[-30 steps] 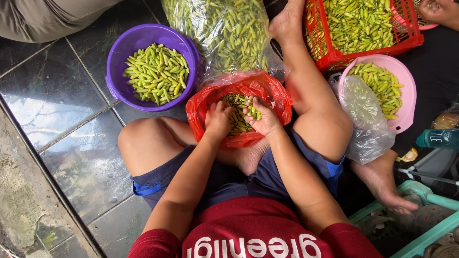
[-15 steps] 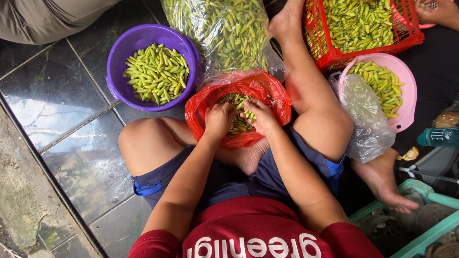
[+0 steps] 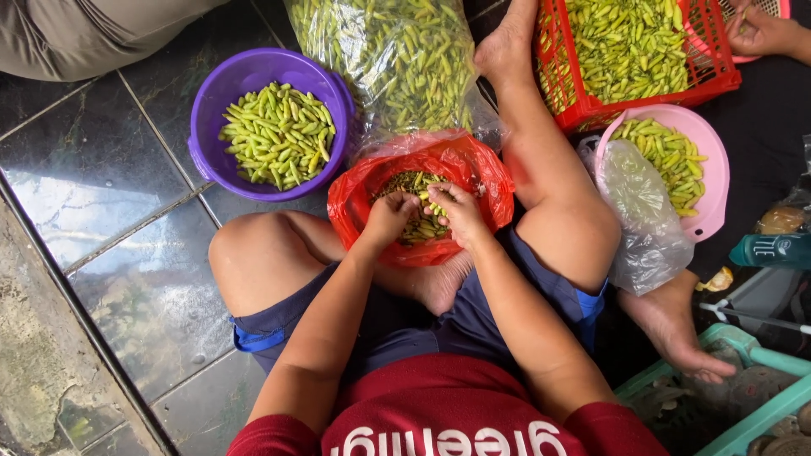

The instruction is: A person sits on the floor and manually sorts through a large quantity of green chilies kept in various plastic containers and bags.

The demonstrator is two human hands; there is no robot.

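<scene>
Fingertips: both the left hand point(image 3: 390, 218) and the right hand point(image 3: 456, 211) curl into the red bag point(image 3: 481, 173); what they pinch is too small to tell.
Clear sack of chillies point(image 3: 389, 59): top cut off by the upper edge.
Red crate point(image 3: 629, 105): upper part out of frame.
Another person's hand point(image 3: 760, 32): arm cut by the right edge.
Teal basket point(image 3: 743, 397): runs off the lower right corner; contents blurred.
</scene>
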